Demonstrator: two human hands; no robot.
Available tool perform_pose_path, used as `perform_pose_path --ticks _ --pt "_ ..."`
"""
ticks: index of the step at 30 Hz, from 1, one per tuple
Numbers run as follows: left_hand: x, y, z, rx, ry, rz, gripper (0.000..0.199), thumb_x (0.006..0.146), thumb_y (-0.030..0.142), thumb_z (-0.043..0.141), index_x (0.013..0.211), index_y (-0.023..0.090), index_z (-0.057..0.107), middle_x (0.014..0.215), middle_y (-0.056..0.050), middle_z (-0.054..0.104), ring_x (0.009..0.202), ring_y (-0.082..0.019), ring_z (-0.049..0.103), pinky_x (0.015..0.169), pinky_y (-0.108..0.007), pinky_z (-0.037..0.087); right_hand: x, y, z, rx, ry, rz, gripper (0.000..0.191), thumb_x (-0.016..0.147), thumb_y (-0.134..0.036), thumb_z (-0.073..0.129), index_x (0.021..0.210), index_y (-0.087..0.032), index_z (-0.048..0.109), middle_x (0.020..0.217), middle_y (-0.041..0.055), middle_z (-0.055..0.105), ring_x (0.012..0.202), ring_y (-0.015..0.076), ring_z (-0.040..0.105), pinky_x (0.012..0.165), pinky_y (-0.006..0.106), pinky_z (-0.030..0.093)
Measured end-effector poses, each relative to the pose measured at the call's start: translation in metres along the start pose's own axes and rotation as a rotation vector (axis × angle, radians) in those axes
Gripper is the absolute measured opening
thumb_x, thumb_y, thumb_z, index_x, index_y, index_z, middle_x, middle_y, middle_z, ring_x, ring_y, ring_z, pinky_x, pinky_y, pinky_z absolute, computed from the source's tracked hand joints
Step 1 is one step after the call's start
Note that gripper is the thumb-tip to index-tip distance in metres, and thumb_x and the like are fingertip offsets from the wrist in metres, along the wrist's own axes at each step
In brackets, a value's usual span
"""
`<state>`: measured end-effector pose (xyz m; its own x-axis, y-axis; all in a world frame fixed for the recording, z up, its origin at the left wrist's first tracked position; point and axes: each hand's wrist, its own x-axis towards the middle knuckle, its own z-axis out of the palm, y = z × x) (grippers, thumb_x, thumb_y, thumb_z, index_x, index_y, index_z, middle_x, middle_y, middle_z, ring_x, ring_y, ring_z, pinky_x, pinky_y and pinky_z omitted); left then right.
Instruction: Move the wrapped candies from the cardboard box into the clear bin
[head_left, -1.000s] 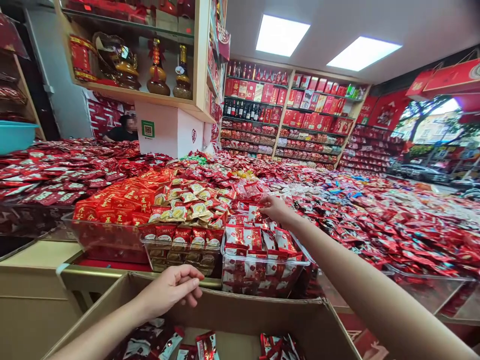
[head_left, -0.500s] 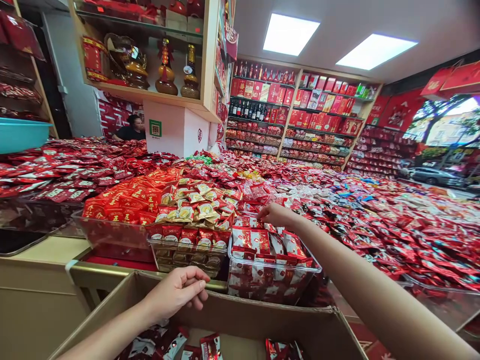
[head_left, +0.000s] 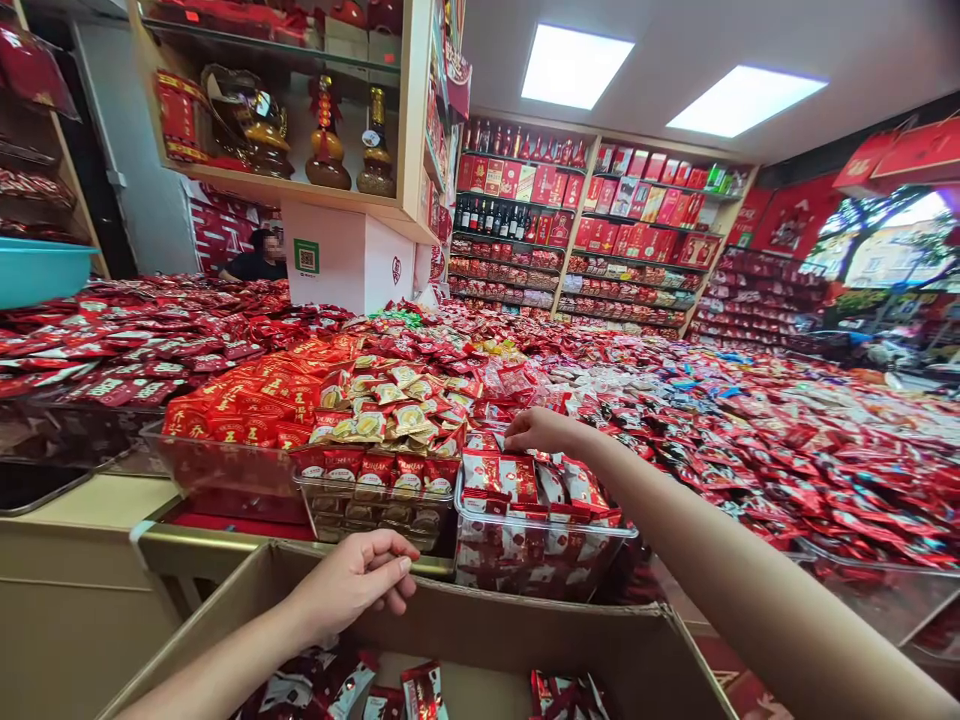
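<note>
My right hand (head_left: 541, 430) reaches over a clear plastic bin (head_left: 551, 530) filled with red-and-white snack packets (head_left: 517, 478). Its fingers point down and are pinched together on a packet at the back of the bin, mostly hidden by the hand. My left hand (head_left: 371, 572) hovers over the far wall of an open cardboard box (head_left: 525, 625), palm inward, fingers loosely bent with nothing in them. Inside the box lie several loose red-and-white packets (head_left: 424, 690), in separate groups on the bottom.
Left of that bin stand a bin of gold-and-red durian packets (head_left: 390, 475) and one of red packets (head_left: 247, 410). Heaped packets (head_left: 750, 470) spread to the right. A cabinet (head_left: 277, 190) overhangs at upper left; a person (head_left: 255, 262) is behind the counter.
My right hand has shifted slightly left over the back of the bin. My left hand stays in nearly the same place. The view has turned a little.
</note>
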<state>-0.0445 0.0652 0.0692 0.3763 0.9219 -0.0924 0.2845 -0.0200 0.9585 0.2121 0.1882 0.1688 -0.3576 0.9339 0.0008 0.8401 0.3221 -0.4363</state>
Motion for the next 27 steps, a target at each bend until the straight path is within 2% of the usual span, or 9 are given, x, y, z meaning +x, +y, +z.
perform_pose_path --ticks 5,9,12,14,16,19,22,24,27 --pt "0.002 -0.001 -0.001 -0.002 -0.005 0.007 0.026 0.073 0.037 0.049 0.083 0.013 0.05 0.066 -0.003 0.063 0.055 -0.012 0.059 0.048 -0.021 0.037 -0.009 -0.006 -0.004 0.001 0.152 -0.016 0.021 0.067 -0.029 0.053 0.078 -0.014 0.063 0.075 0.005 0.063 0.064 0.0124 0.053 0.057 0.022 0.038" --pt "0.001 0.0 0.002 -0.01 -0.006 -0.001 0.025 0.072 0.035 0.05 0.083 0.013 0.051 0.066 -0.003 0.063 0.055 -0.012 0.059 0.049 -0.021 0.04 -0.058 -0.039 -0.003 0.143 0.311 -0.19 0.024 0.073 -0.033 0.046 0.076 -0.013 0.059 0.064 0.003 0.059 0.054 0.0095 0.048 0.048 0.021 0.035" --pt "0.0 0.001 0.005 -0.006 0.002 0.011 0.021 0.073 0.031 0.05 0.083 0.012 0.051 0.066 -0.003 0.063 0.054 -0.012 0.06 0.049 -0.021 0.041 -0.104 -0.064 0.017 0.27 -0.115 -0.405 0.02 0.074 -0.029 0.045 0.078 -0.015 0.059 0.065 0.0004 0.06 0.055 0.0084 0.05 0.048 0.019 0.035" --pt "0.001 0.0 0.007 0.006 -0.008 0.024 0.02 0.074 0.029 0.05 0.085 0.012 0.052 0.066 -0.004 0.063 0.054 -0.012 0.06 0.049 -0.02 0.041 -0.122 -0.069 0.047 0.222 -0.449 -0.49 0.019 0.073 -0.02 0.045 0.081 -0.017 0.061 0.07 -0.0002 0.062 0.059 0.009 0.053 0.052 0.018 0.037" --pt "0.002 -0.002 0.008 -0.001 -0.015 0.012 0.019 0.074 0.028 0.05 0.085 0.013 0.052 0.067 -0.004 0.064 0.055 -0.012 0.061 0.049 -0.019 0.041 -0.128 -0.062 0.093 0.039 -0.59 -0.483 0.023 0.07 -0.012 0.043 0.082 -0.017 0.062 0.074 0.0021 0.064 0.062 0.0112 0.055 0.056 0.02 0.039" --pt "0.002 -0.005 0.007 -0.007 -0.022 0.005 0.019 0.074 0.028 0.05 0.086 0.014 0.053 0.069 -0.004 0.064 0.057 -0.012 0.061 0.049 -0.019 0.041 -0.122 -0.04 0.172 -0.25 -0.471 -0.344 0.026 0.068 -0.008 0.043 0.087 -0.012 0.06 0.087 0.0113 0.063 0.076 0.0187 0.057 0.064 0.025 0.04" --pt "0.002 -0.006 0.007 -0.009 -0.033 0.021 0.018 0.075 0.028 0.05 0.087 0.014 0.053 0.07 -0.004 0.064 0.058 -0.012 0.062 0.05 -0.019 0.042 -0.118 -0.021 0.233 -0.234 -0.468 -0.361 0.043 0.063 -0.022 0.056 0.105 -0.012 0.051 0.103 0.0133 0.056 0.091 0.0236 0.052 0.073 0.028 0.04" --pt "0.002 -0.006 0.007 -0.008 -0.041 0.035 0.018 0.075 0.028 0.049 0.086 0.014 0.053 0.07 -0.004 0.064 0.058 -0.012 0.062 0.05 -0.019 0.042 -0.121 -0.017 0.256 -0.223 -0.45 -0.372 0.051 0.06 -0.026 0.06 0.109 -0.013 0.048 0.108 0.0139 0.053 0.096 0.0251 0.049 0.079 0.03 0.038" --pt "0.003 -0.007 0.006 -0.01 -0.049 0.038 0.018 0.075 0.028 0.049 0.086 0.014 0.052 0.07 -0.004 0.064 0.058 -0.012 0.062 0.049 -0.019 0.043 -0.125 -0.018 0.262 -0.184 -0.436 -0.291 0.027 0.073 -0.018 0.044 0.098 -0.014 0.052 0.099 0.0138 0.058 0.093 0.0233 0.051 0.081 0.033 0.035"
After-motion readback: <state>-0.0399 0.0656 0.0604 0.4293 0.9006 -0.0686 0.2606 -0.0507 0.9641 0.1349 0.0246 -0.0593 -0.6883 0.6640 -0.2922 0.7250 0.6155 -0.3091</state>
